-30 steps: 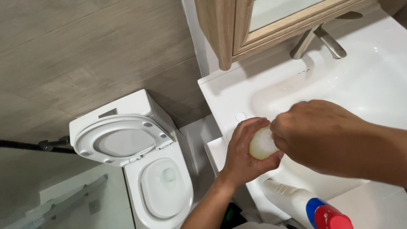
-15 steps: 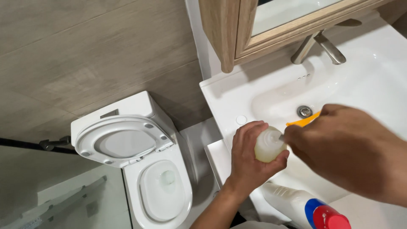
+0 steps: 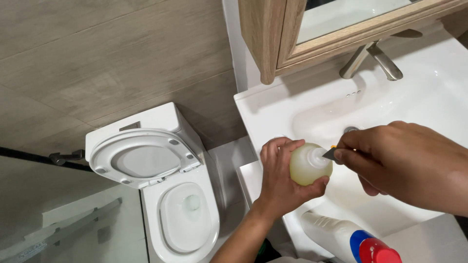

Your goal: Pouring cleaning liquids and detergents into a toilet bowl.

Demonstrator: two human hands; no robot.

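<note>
My left hand [image 3: 280, 178] grips a small pale yellow plastic bottle [image 3: 307, 165] over the front left of the white sink [image 3: 273, 109]. My right hand [image 3: 404, 163] holds a small blade tool [image 3: 331, 154] with a yellow-orange body, its metal tip set against the bottle's white nozzle. Most of the tool is hidden inside my fingers.
A white bottle with a blue collar and red cap [image 3: 348, 238] lies on the sink's front edge. A metal faucet [image 3: 373, 58] and a wood-framed mirror cabinet [image 3: 292, 34] stand behind. A white toilet [image 3: 161, 185] with raised seat is at the left, beside a glass panel [image 3: 63, 229].
My right hand lifted off the bottle top, drew back to the right, and now shows a small blade tool set at the nozzle. The left hand kept the bottle.
</note>
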